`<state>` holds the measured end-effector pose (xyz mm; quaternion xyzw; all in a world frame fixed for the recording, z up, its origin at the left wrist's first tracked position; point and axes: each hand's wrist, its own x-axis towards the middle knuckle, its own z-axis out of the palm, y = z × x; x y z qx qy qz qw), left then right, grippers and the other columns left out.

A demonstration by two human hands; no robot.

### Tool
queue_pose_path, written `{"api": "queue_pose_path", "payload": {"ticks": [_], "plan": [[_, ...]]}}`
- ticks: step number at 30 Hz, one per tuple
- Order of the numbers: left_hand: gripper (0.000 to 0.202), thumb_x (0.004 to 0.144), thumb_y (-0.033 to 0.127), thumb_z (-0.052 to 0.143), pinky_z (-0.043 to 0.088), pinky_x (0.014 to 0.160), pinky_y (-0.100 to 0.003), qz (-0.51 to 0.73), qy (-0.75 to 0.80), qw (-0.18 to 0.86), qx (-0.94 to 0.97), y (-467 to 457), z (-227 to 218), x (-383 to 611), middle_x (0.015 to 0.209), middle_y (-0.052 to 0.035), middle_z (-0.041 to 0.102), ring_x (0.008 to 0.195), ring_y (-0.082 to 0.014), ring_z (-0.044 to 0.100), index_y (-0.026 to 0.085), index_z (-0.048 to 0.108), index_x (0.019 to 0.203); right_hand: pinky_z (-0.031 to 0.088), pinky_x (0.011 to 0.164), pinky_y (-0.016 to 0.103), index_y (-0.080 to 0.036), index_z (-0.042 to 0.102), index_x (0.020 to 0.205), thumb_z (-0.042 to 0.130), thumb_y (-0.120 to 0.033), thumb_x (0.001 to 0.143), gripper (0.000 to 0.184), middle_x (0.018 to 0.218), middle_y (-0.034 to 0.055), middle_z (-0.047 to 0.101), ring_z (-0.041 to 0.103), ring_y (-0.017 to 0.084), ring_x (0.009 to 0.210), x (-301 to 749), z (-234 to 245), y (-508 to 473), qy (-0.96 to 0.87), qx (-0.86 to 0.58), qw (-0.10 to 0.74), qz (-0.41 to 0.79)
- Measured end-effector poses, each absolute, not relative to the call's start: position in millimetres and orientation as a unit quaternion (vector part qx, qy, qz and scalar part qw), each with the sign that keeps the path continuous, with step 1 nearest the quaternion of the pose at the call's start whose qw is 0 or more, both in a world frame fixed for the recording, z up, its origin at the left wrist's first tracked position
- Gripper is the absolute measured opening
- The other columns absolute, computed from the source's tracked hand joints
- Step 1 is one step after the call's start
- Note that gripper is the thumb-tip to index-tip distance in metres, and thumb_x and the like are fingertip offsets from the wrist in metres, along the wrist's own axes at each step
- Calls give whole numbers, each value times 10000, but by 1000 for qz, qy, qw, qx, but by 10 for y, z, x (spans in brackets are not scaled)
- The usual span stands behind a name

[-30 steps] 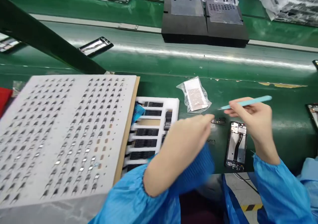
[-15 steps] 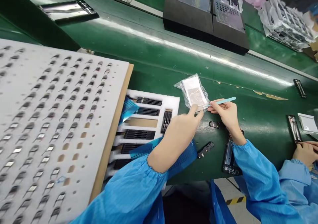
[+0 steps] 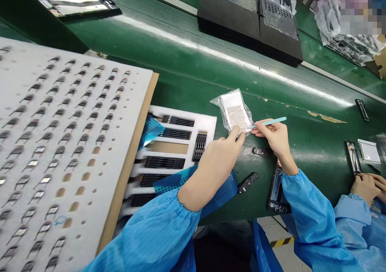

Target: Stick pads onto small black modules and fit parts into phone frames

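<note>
A clear plastic bag [image 3: 223, 103] with a white sheet [image 3: 235, 103] and a greyish patch lies on the green bench. My left hand [image 3: 218, 157] reaches over its lower end, index finger and thumb close together on the plastic. Pinched in my right hand [image 3: 273, 137] are light-blue tweezers [image 3: 274, 121], their tip touching the bag's lower right edge beside my left fingertips. Below my right hand lie a small black phone part [image 3: 259, 151], another black part [image 3: 248, 183] and a dark phone frame [image 3: 279, 189], partly covered by my sleeve.
To the left, a tilted white foam board [image 3: 120, 143] carries rows of small parts. A white foam tray [image 3: 208, 123] holds stacked black strips and blue film. Black boxes [image 3: 229, 27] stand behind. At right, a co-worker's hands [image 3: 366, 187] are near a phone frame [image 3: 352, 157].
The view has shifted slightly, so the foam board and tray sit a little further left. Both my hands, the bag and the tweezers stay nearly in place.
</note>
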<state>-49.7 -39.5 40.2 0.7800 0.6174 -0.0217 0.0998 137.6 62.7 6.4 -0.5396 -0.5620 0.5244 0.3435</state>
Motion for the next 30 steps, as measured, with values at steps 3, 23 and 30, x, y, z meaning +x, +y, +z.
{"api": "queue_pose_path", "payload": {"ticks": [3,23,30], "plan": [[660,976,17,528,596,630,-307,-28,616,99,781,-394,399,-489,1632,-192,573,816,-197,800,161,527,1621,725,787,318,-175,818,935,975,-676,722,566,866,98,844,855,253,828,1392,81,645,-565,-538,330,531],[637,1015,19,510,637,634,-343,-43,614,99,782,-382,413,-476,1687,-160,539,829,-212,813,157,525,1638,651,561,220,-170,803,918,979,-646,744,537,701,23,764,773,168,596,1425,124,640,-571,-515,331,547],[619,1027,23,513,647,649,-338,-37,614,99,782,-390,427,-477,1711,-146,518,843,-211,819,158,528,1631,664,565,208,-235,774,1023,937,-647,817,489,852,9,802,821,176,707,1520,231,591,-551,-466,335,606]]}}
